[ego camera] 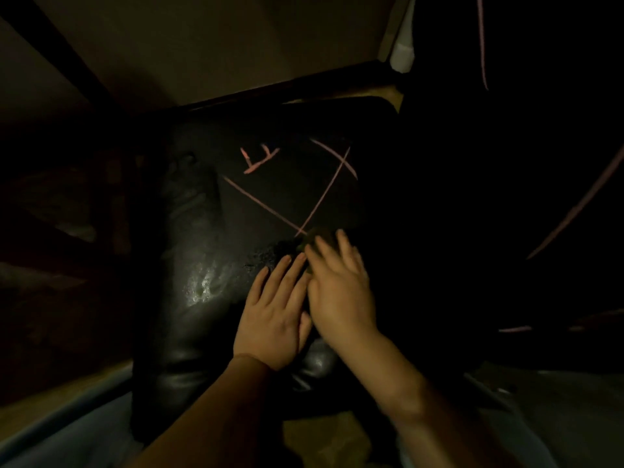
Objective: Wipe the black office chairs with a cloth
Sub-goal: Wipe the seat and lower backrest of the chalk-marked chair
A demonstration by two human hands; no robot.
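Head view: dark cloth (320, 235) lies under the right hand (339, 293)'s straight fingertips, on the black chair seat (216, 214); left hand (273, 315) flat alongside, fingers extended; pink chalk lines (324, 194) cross ahead; the scrawl is unreadable.

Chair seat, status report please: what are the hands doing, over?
Left hand flat on black chair seat. Right hand pressing dark cloth at pink chalk lines. Nothing in the way.

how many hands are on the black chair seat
2: the left hand lies flat on the seat, the right hand beside it, pressing a dark cloth. None hidden.
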